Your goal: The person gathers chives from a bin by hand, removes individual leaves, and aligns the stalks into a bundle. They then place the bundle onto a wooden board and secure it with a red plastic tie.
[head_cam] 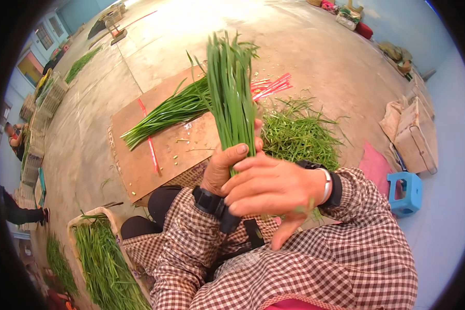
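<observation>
My left hand (221,166) grips the lower part of an upright bundle of long flat green leaves, like garlic chives (232,93). Across the bundle's base passes my right hand (273,188), slightly blurred, its fingers spread and nothing seen held in them; whether it touches the stalks I cannot tell. Behind the bundle, a second pile of green stalks (170,112) lies on a brown board (130,170), over a red-and-white strip (152,151). More such red strips (275,87) stick out past the board's right side.
Loose leaf trimmings (298,135) are heaped on the floor right of the board. A crate of greens (104,259) stands at lower left. A blue plastic stool (405,193) and a pale crate (414,139) are by the right wall. Other people (15,139) are at the far left.
</observation>
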Tool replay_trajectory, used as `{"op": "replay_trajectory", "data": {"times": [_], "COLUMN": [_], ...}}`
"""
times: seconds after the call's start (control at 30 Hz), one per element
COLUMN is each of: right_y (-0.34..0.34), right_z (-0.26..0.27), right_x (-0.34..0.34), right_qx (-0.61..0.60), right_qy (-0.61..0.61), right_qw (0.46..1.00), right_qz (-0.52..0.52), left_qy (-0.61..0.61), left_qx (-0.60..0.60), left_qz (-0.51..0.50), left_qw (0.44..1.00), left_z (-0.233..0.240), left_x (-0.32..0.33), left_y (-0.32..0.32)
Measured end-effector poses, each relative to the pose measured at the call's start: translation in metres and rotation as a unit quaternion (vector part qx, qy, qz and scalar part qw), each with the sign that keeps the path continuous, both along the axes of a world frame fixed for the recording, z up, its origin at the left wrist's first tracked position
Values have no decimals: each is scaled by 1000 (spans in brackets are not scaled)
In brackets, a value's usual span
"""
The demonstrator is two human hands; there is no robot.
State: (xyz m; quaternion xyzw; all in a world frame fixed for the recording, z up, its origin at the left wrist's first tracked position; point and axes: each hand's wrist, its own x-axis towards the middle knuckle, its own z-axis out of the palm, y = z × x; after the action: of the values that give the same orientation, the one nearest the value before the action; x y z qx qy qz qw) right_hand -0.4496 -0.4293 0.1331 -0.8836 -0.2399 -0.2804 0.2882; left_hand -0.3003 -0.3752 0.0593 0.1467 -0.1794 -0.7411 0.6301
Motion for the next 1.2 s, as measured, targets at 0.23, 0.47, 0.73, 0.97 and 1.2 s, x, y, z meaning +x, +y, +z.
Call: {"op": "replay_trajectory", "data": {"times": [0.23,0.47,0.73,0.97,1.2], "right_y": [-69,-71,-79,-68,-66], "right_z": [-27,-53,-99,-72,-61], "right_x": [31,133,151,156,142], "right_qx": [347,382,395,276,257], "right_qy": [75,87,112,77,221], "right_qw": [844,904,887,885,859], "right_qz": [-401,-170,-210,-366,-383], "left_qy": [-394,-551,-611,-595,-283], "left_qx": [-120,-129,-100,-34,-12], "left_qz": [182,267,290,210,206], "left_qw": [893,780,730,775,937], "left_z": [35,5,-36,-49,-71], "left_x": [53,116,129,131,85], "left_y": [-11,-30,-32,-35,-35]}}
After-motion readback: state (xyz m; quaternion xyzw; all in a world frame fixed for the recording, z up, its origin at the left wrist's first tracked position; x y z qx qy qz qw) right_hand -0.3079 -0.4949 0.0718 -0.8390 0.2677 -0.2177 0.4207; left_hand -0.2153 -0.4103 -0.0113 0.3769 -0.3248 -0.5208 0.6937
